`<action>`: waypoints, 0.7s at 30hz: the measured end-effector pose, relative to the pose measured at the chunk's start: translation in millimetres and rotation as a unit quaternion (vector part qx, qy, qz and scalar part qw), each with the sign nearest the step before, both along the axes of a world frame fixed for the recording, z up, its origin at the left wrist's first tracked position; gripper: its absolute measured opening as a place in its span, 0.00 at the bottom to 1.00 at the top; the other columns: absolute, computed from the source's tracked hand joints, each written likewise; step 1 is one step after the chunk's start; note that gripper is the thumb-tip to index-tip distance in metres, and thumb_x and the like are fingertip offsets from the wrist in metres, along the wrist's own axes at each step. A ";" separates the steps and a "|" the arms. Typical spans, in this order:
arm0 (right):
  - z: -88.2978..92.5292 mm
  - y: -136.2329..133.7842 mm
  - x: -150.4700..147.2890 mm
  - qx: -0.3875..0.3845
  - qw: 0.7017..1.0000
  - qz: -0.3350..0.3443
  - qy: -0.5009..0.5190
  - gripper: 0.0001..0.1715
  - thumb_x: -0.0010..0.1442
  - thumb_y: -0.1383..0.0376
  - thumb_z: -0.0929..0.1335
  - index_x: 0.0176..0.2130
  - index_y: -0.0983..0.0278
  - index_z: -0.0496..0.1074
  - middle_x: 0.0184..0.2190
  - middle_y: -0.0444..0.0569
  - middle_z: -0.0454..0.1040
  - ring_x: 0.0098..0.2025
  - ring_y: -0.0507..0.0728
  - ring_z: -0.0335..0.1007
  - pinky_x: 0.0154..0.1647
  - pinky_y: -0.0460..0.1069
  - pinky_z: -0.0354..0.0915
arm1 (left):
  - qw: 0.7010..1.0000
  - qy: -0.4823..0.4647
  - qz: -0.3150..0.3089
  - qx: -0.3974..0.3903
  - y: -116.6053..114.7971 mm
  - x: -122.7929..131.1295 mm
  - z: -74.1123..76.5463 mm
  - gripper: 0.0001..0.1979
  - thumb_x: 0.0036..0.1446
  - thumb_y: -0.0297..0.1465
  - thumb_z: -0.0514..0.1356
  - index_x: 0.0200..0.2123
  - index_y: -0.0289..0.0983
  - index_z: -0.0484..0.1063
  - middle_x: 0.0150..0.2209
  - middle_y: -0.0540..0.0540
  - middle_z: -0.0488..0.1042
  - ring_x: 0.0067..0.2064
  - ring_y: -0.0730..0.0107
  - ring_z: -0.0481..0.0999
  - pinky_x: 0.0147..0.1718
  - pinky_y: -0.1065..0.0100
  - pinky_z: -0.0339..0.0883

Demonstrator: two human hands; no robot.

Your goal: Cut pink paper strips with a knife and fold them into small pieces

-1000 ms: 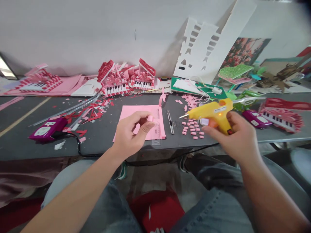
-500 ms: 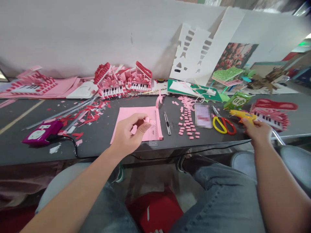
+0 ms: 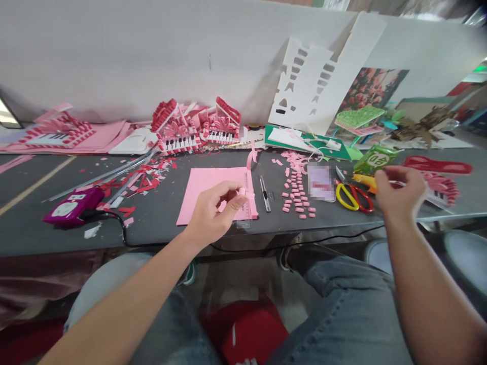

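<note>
My left hand (image 3: 213,213) is closed in a pinch on a small pink roll (image 3: 242,191), held over a pink sheet (image 3: 201,177). A clear ruler (image 3: 244,223) lies on the sheet's right side, partly hidden by my fingers. To the right, my right hand (image 3: 404,195) hovers with curved, parted fingers and nothing visible in them. Just behind it lies a yellow glue gun (image 3: 365,181), mostly covered from view. Between the hands, several finished pink rolls (image 3: 299,197) sit in loose rows beside a craft knife (image 3: 265,193).
Scissors (image 3: 352,196) with yellow and red handles lie near my right hand. A purple device (image 3: 72,207) with a black cord (image 3: 122,228) stands left, near red and pink scraps (image 3: 131,182). Small paper pianos (image 3: 178,134) line the back, and a green packet (image 3: 376,158) is at right.
My right hand has let go of the yellow glue gun and lifted slightly away from it. The left hand keeps its pinch on the pink roll. The view has shifted a little.
</note>
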State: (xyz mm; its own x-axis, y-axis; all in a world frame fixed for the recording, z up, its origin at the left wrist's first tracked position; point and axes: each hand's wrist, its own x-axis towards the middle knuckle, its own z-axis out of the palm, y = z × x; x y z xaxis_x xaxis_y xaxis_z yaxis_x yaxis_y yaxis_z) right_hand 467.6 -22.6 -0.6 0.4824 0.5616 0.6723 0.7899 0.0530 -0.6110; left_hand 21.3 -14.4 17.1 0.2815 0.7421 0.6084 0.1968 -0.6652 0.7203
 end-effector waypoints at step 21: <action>33.8 -37.7 -239.2 0.012 0.904 0.428 -0.007 0.05 0.68 0.60 0.72 0.42 0.57 0.80 0.42 0.48 0.85 0.43 0.57 0.83 0.46 0.52 0.80 | 0.935 -0.175 -0.180 -0.252 -5.0 12.4 -4.4 0.16 0.63 0.46 0.70 0.38 0.39 0.78 0.21 0.55 0.63 0.22 0.75 0.61 0.23 0.69 0.58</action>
State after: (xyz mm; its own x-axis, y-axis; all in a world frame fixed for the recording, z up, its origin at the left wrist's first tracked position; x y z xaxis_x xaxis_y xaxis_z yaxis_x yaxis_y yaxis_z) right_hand 228.4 -60.3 33.1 -0.1297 0.7100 0.6921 0.4603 0.6613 -0.5922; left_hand 33.7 -19.3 12.7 0.4171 0.8550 0.3084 -0.2807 -0.2015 0.9384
